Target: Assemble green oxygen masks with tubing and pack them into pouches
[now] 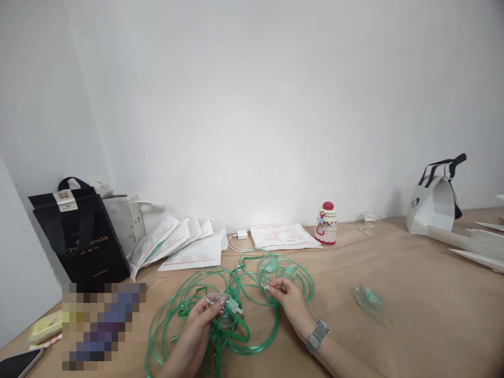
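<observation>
My left hand is closed on the edge of a clear oxygen mask with a pale green connector. Around and under it lie loops of green tubing and a green elastic strap. My right hand, with a watch on the wrist, pinches with thumb and fingertips over the coils. What sits between those fingers is too small to make out. Just behind the right hand, another clear mask rests among the tubing.
Another clear mask lies alone at right. Paper packets and a flat packet line the wall with a white charger. A bottle, black bag, white bag and phone also stand or lie around.
</observation>
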`<state>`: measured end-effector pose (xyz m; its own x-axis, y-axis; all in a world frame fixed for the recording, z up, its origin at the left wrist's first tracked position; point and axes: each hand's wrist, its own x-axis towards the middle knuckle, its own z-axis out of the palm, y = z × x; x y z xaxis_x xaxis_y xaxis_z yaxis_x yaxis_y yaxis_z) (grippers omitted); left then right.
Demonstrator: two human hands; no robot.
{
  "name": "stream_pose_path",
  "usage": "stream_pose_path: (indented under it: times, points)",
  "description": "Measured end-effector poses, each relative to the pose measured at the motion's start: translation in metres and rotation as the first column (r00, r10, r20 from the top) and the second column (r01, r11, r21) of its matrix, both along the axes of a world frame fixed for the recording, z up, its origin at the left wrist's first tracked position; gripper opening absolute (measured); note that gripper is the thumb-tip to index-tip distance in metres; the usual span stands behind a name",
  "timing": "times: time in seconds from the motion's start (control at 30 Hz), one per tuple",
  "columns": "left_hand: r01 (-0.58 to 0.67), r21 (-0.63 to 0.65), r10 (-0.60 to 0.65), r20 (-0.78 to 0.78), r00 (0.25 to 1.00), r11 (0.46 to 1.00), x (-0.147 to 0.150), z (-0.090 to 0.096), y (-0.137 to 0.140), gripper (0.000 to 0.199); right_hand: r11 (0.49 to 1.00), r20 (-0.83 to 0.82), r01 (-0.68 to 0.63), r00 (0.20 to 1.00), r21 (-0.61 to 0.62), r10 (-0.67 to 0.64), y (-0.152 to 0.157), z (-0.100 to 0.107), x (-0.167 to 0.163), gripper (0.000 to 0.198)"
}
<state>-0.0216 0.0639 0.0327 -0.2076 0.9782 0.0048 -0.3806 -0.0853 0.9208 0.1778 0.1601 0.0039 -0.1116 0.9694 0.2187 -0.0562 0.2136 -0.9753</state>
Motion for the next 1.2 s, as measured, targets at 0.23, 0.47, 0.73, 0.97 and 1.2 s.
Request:
stream_pose_path:
  times: [0.23, 0.47, 0.73, 0.97, 1.2]
  points:
    - [-0.001, 0.028, 0.002, -0.013, 1.0, 1.0, 0.002, 0.001, 0.0, 0.014, 0.996, -0.049, -0.086, 0.995, -0.021, 0.085, -0.007, 0.009, -0.003, 0.023]
    - [-0.018, 0.049, 0.017, 0.016, 1.0, 0.999, 0.002, 0.001, 0.002, 0.019, 0.986, -0.064, -0.129, 0.99, -0.103, 0.123, -0.009, 0.009, -0.001, 0.025]
    - [-0.005, 0.032, 0.005, 0.004, 1.0, 0.999, 0.001, -0.002, 0.003, 0.017, 0.973, -0.106, -0.197, 0.977, -0.118, 0.185, -0.006, 0.008, -0.005, 0.045]
    - [0.044, 0.04, -0.044, 0.008, 0.999, 0.998, 0.001, -0.005, 0.004, 0.014, 0.951, -0.106, -0.283, 0.957, -0.124, 0.271, -0.007, 0.008, -0.008, 0.038]
    - [0.058, 0.05, -0.059, 0.008, 0.998, 0.997, 0.005, -0.007, 0.006, 0.013, 0.932, -0.133, -0.353, 0.931, -0.087, 0.34, -0.02, 0.015, -0.011, 0.034]
